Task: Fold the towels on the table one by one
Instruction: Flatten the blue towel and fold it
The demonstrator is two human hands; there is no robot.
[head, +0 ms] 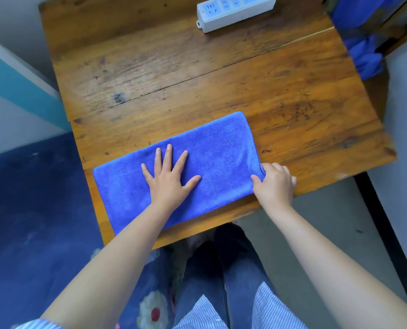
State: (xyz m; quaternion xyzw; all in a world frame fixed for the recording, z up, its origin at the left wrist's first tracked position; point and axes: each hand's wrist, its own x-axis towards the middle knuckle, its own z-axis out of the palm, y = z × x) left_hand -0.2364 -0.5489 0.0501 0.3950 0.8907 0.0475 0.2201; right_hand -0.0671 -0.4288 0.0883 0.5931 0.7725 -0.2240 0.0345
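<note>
A blue towel (216,150), folded into a long rectangle, lies slanted near the front edge of the wooden table (174,74). My left hand (170,176) lies flat on the towel's middle with fingers spread, pressing it down. My right hand (275,182) pinches the towel's near right corner at the table's front edge, thumb on top and fingers curled under the cloth.
A white power strip (233,11) lies at the table's far edge. More blue cloth (364,53) hangs off a chair at the far right, beyond the table. A bed with blue bedding (31,198) is on the left.
</note>
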